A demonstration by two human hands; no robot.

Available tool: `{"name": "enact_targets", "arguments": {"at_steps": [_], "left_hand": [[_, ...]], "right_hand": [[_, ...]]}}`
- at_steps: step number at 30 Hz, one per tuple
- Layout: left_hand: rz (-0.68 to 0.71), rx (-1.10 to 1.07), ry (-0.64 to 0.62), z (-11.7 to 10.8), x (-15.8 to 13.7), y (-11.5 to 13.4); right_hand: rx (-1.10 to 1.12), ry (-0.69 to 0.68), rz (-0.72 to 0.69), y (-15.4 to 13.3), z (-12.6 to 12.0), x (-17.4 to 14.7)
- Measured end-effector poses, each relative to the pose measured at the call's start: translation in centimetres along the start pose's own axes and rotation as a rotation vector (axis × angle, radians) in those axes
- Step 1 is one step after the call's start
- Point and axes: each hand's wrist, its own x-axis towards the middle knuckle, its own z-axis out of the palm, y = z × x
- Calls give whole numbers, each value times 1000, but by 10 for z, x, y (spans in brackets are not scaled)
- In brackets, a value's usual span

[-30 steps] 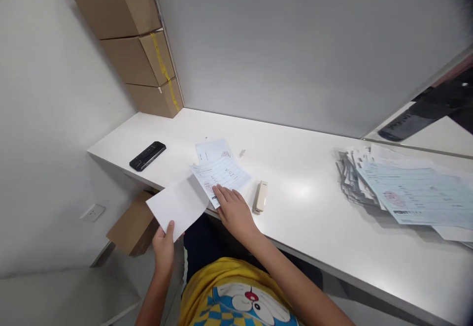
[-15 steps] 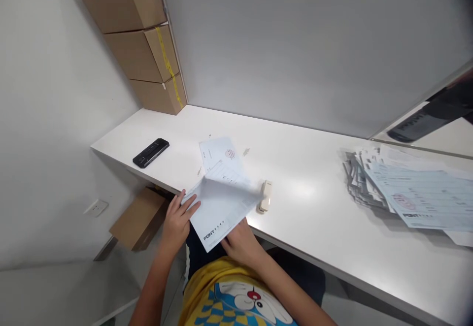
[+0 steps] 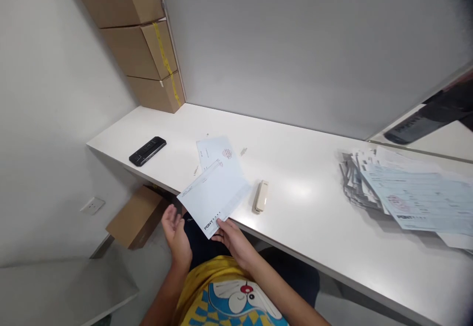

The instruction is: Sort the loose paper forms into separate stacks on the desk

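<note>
My right hand point(image 3: 229, 235) pinches the lower right edge of a pale blue printed paper sheet point(image 3: 211, 193), its thumb on top beside the dark PONY print. The sheet reaches over the table's front edge. Just off its lower left side, my left hand point(image 3: 176, 230) is open, palm turned up and fingers apart. Beyond the held sheet lies another pale blue paper point(image 3: 216, 148) with a red round stamp, partly covered by it. A cream stapler point(image 3: 261, 196) rests on the table to the right of the papers.
A black phone-like device point(image 3: 148, 150) lies on the white table point(image 3: 303, 168) at left. On the right is a messy pile of papers point(image 3: 417, 193). Cardboard boxes point(image 3: 155, 92) are stacked in the back left corner; another box point(image 3: 135, 215) is below the table.
The folded-over sheet has flattened out onto the table. My left hand has let go of its left edge and turned palm up. My right thumb now shows on top of the sheet.
</note>
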Motion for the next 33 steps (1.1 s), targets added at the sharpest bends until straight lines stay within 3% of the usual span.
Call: {"name": "enact_targets", "arguments": {"at_steps": [3, 5, 8, 11, 14, 18, 22, 24, 27, 30, 33], "left_hand": [[-303, -229, -78, 15, -17, 7], [-403, -303, -119, 22, -18, 17], [-419, -310, -110, 24, -9, 35], [-405, -276, -137, 11, 4, 47], [-385, -261, -176, -6, 14, 49], [-243, -217, -282, -8, 14, 41], [-43, -137, -309, 24, -3, 24], [28, -136, -367, 46, -11, 16], [164, -133, -452, 78, -19, 8], [334, -155, -366, 101, -29, 8], [347, -129, -310, 109, -40, 17]], "right_hand": [[-7, 3, -10, 7, -1, 4], [-32, -17, -9, 8, -3, 2], [-46, -84, -21, 6, -8, -6], [15, -119, -134, 2, -21, -11], [32, -13, -265, -4, -42, -13], [-168, 222, -421, -27, -82, -26], [-391, 451, -635, -62, -127, -60], [-452, 567, -676, -73, -142, -79], [-484, 682, -684, -75, -149, -97], [-425, 665, -741, -63, -142, -99], [-451, 641, -761, -54, -136, -94]]}}
